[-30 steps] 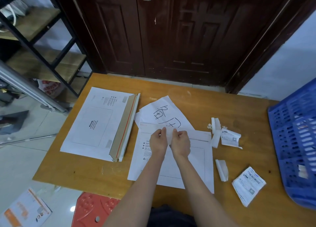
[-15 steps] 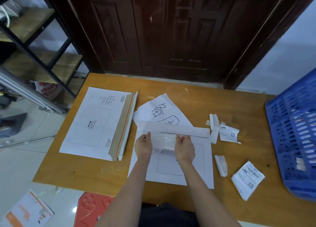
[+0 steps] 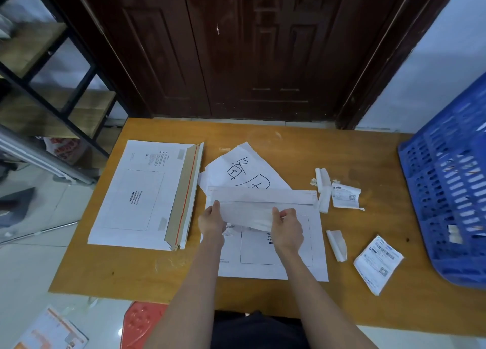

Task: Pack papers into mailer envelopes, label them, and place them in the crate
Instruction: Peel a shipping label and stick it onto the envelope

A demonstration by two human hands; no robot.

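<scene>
While the fingers (image 3: 276, 213) of both hands are pinching the backing strip (image 3: 248, 216), the left hand (image 3: 211, 221) and right hand (image 3: 288, 227) are drawing further apart than a second ago, peeling it off the flap. Beneath, the mailer envelope (image 3: 276, 254) is lying mid-table, nearly ready for sealing; the crate (image 3: 447, 191) is waiting far right.

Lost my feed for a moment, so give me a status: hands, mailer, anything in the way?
Left hand and right hand both pinch a white strip over the mailer. Mailer flat on table. Handwritten sheet tucked behind; paper scraps alongside.
</scene>
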